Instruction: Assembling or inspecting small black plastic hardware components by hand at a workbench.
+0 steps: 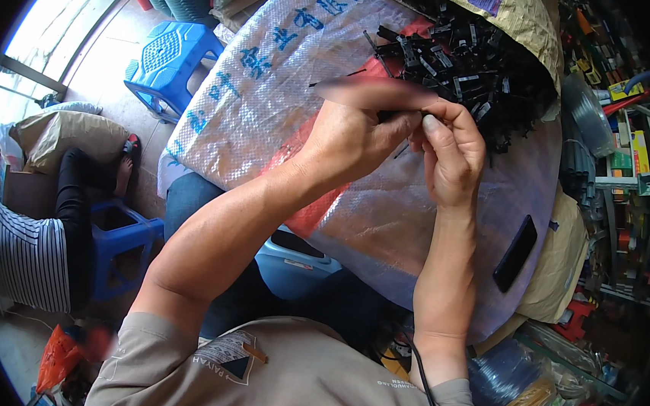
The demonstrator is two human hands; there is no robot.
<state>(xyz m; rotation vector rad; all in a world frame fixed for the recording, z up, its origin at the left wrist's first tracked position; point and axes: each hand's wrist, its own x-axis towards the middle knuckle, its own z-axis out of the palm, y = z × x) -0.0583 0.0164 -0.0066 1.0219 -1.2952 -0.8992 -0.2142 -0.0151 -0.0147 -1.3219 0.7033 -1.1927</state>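
My left hand (361, 126) and my right hand (453, 148) meet over the near edge of a heap of small black plastic parts (458, 68). Both are closed, fingertips pinched together on a small black part (424, 114), mostly hidden by the fingers. The upper side of the left hand is smeared, so its outer fingers are unclear. Under the heap lies a white woven sack (240, 112) with blue lettering and a red band (313, 210). Several loose thin black pieces lie at the heap's left edge.
A black phone (516, 253) lies on the sack at right. Crowded shelves (632, 181) stand along the right side. Below the sack is a light-blue bin (294, 260). Blue plastic stools (162, 60) stand at left, near a seated person in a striped top (24, 248).
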